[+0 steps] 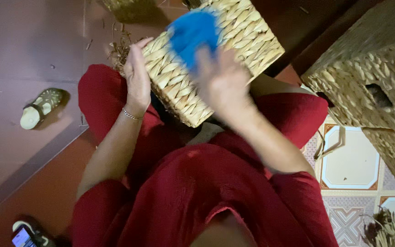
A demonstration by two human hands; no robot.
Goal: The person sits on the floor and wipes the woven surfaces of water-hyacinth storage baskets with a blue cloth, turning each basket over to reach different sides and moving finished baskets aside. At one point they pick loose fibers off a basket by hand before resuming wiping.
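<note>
A woven straw basket (248, 41) rests on my lap, tilted, between my knees in red clothing. My left hand (136, 75) grips its left edge, fingers curled over the weave; a thin bracelet sits on that wrist. My right hand (222, 80) lies over the basket's top face and holds a blue object (193, 34), blurred by motion, pressed against the weave. What kind of object the blue thing is cannot be made out.
Stacked woven baskets (371, 68) stand at the right over patterned floor tiles (350, 162). A pale sandal (40, 110) lies on the dark floor at left. Loose straw (117, 50) sits beyond my left hand. A phone (24, 237) lies at bottom left.
</note>
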